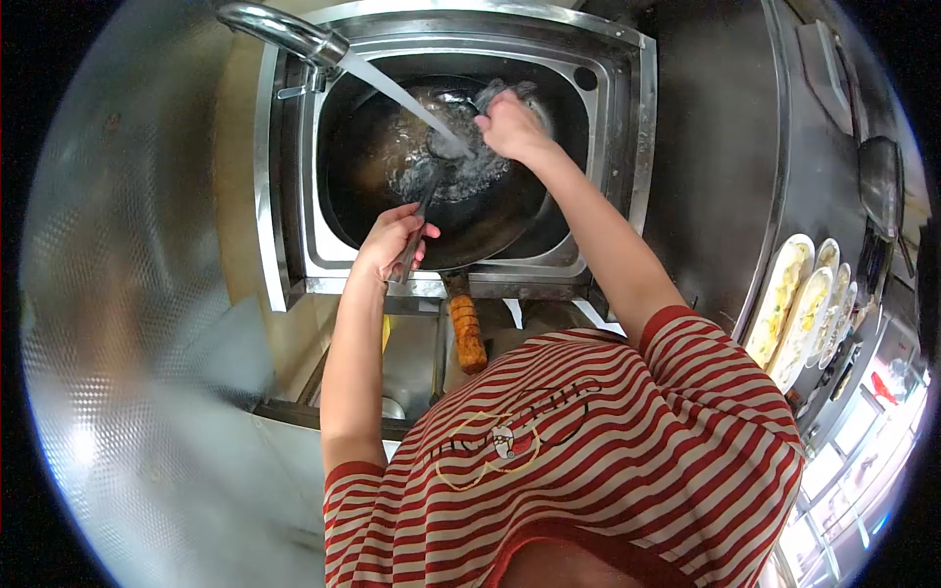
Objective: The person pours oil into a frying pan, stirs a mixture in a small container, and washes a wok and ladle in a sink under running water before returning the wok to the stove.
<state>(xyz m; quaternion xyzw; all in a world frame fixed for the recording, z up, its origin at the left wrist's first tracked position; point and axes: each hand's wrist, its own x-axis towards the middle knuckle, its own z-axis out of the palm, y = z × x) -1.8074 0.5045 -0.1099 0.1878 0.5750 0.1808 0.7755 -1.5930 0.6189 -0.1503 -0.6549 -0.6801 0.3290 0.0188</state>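
Note:
A large dark wok (480, 235) rests in the metal sink (312, 186), its orange-brown wrapped handle (468, 333) sticking out over the front edge. Water runs from the faucet (294, 34) into the wok and splashes there. My left hand (397, 240) grips the dark handle of a utensil (423, 201) whose far end is in the splashing water, its shape unclear. At the wok's back right, my right hand (510, 125) is closed on a grey, mesh-like scrubber (508, 92).
A textured metal wall (127, 255) stands to the left. Right of the sink is a dark metal surface (711, 147). Several oval white plates with yellowish food (784, 289) stand farther right, near a dark pan (880, 186).

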